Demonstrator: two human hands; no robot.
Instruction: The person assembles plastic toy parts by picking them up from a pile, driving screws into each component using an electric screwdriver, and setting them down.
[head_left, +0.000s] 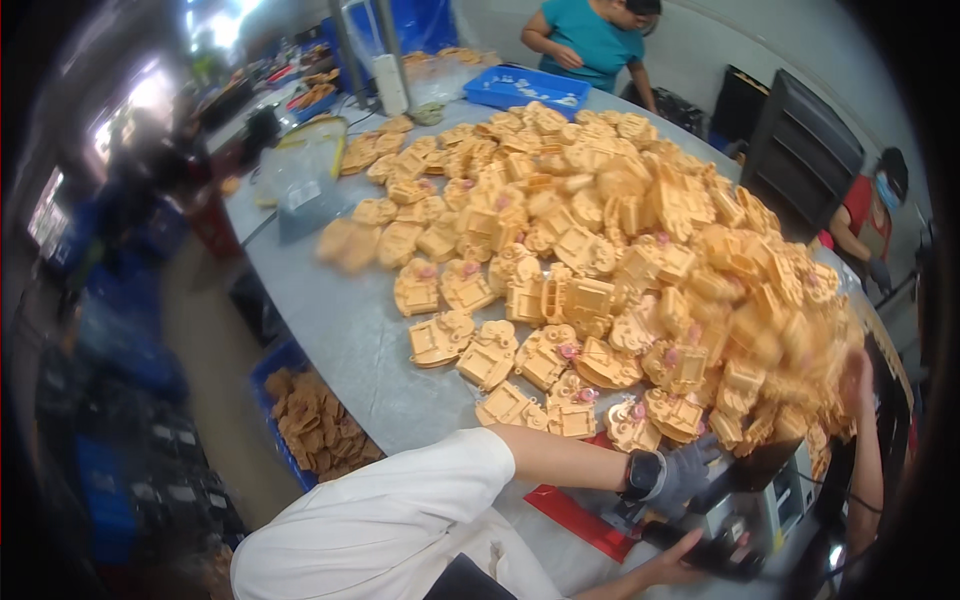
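Worktop [330,340] w/ big heap of tan plastic parts [590,300], prob. piled up so they're w/in easy reach. L hand [684,474], gloved, is at the heap's near edge, by a boxy device [790,495]; can't tell if open or closed. R hand [680,562], bare, seems wrapped round a black tool [708,553], prob. kept low for control. Another arm [866,450], owner unclear, reaches the heap's R edge.
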